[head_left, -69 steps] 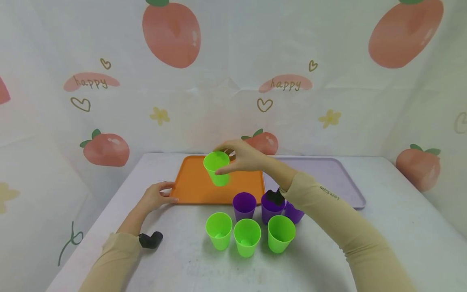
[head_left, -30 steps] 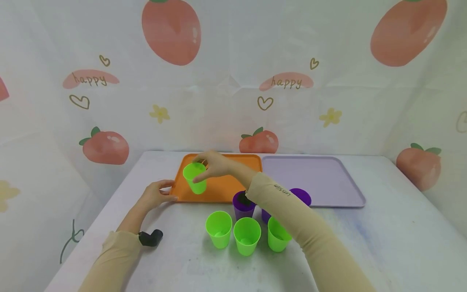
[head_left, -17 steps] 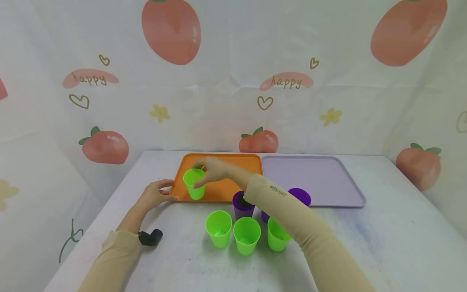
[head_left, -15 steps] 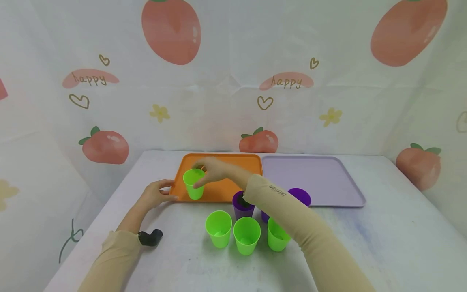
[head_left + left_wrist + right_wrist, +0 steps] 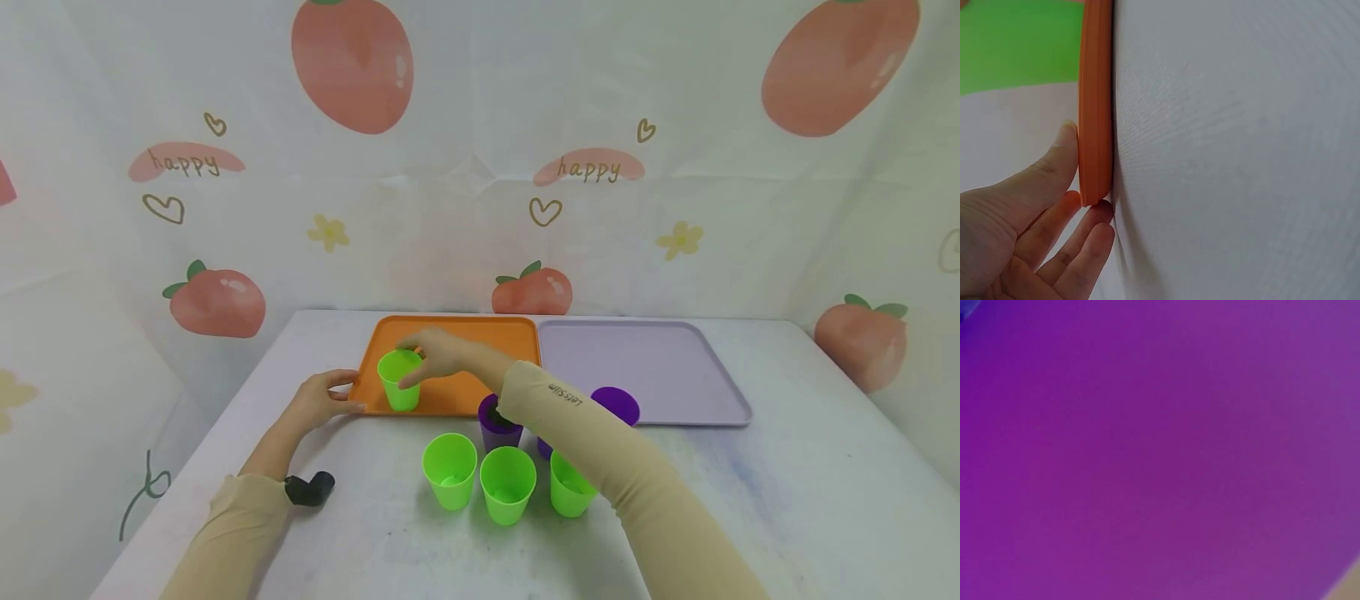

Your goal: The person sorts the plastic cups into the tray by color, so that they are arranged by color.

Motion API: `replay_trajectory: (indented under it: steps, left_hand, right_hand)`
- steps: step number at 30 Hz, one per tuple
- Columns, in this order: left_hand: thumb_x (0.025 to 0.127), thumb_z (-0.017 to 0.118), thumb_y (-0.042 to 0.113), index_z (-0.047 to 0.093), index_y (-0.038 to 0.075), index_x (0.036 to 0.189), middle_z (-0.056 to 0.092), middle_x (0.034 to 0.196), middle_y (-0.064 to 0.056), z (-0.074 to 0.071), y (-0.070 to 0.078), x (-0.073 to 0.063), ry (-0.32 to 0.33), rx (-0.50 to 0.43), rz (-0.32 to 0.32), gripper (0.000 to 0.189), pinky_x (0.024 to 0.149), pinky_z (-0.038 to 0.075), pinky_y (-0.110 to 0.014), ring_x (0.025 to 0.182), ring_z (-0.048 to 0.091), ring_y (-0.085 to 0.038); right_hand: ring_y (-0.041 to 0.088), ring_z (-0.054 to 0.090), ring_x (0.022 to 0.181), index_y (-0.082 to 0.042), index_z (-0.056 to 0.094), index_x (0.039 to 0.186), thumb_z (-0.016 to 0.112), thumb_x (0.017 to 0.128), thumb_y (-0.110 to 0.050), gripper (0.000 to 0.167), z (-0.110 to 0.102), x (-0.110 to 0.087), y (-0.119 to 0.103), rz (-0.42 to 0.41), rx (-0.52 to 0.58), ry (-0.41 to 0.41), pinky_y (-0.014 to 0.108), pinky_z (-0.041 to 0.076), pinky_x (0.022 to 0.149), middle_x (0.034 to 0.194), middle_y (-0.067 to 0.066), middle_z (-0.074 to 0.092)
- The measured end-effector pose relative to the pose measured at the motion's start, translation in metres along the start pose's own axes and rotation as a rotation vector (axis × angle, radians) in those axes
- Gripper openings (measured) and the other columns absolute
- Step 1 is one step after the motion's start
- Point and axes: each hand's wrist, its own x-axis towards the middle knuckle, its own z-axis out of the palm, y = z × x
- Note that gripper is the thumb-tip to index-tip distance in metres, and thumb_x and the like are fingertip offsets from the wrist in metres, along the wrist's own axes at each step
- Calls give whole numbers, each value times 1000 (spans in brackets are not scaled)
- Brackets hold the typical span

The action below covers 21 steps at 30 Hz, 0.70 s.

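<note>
In the head view my right hand [image 5: 441,352] holds a bright green plastic cup [image 5: 401,392], thumb on its near side and fingers behind the rim. The cup stands upright at the near left corner of the orange tray [image 5: 457,392]. My left hand [image 5: 318,402] grips that tray's left edge. In the left wrist view, the thumb [image 5: 1063,147] lies against the orange rim [image 5: 1095,112] and the fingertips touch its corner. Purple [image 5: 1160,450] fills the right wrist view, so the right hand is hidden there.
In front of the orange tray stand three green cups [image 5: 507,492] and purple cups [image 5: 501,437], partly covered by the right forearm. The right wrist's camera dips into one purple cup. A pale lilac tray [image 5: 637,367] lies to the right, against the orange one.
My right hand has carried the green cup leftward and lowered it to the orange tray's near left corner. The left hand has stayed at the tray's edge.
</note>
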Motion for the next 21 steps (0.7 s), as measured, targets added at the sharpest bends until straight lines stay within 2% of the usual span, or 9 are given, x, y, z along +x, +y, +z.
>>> replay_trajectory:
  steps: [5,9,10,16,21]
  left_hand:
    - [75,77,27,49,-1,131,47,135,-27,-2,-5,2,10,-9,37,69,90,53,-44,113,56,-42]
    - [77,76,25,48,-1,132,47,136,-26,-1,-2,0,10,4,27,67,91,53,-44,114,56,-42]
    - [78,75,22,46,-2,133,44,138,-27,-1,0,0,1,4,8,67,94,50,-47,117,53,-43]
    - [79,73,18,45,-4,133,44,138,-27,1,1,0,8,19,-2,64,94,50,-46,117,54,-43]
    - [79,74,17,45,-4,133,44,138,-27,2,1,0,8,15,-7,65,95,50,-47,118,53,-43]
  right_hand:
    - [26,49,129,-3,41,139,69,84,-25,65,-3,-2,1,-7,35,-21,30,43,106,145,10,44]
    - [28,47,131,-4,38,142,67,86,-23,65,-11,-7,2,-1,88,-28,31,44,105,148,11,39]
    - [28,47,130,-5,37,142,66,87,-23,65,-13,-8,2,-4,104,-22,31,45,104,148,11,39]
    - [25,53,125,-8,46,137,66,87,-24,56,-31,-25,0,-62,143,29,23,49,96,139,10,50]
    - [22,57,120,-10,52,130,65,87,-24,47,-47,-48,0,-109,195,70,24,49,97,131,7,56]
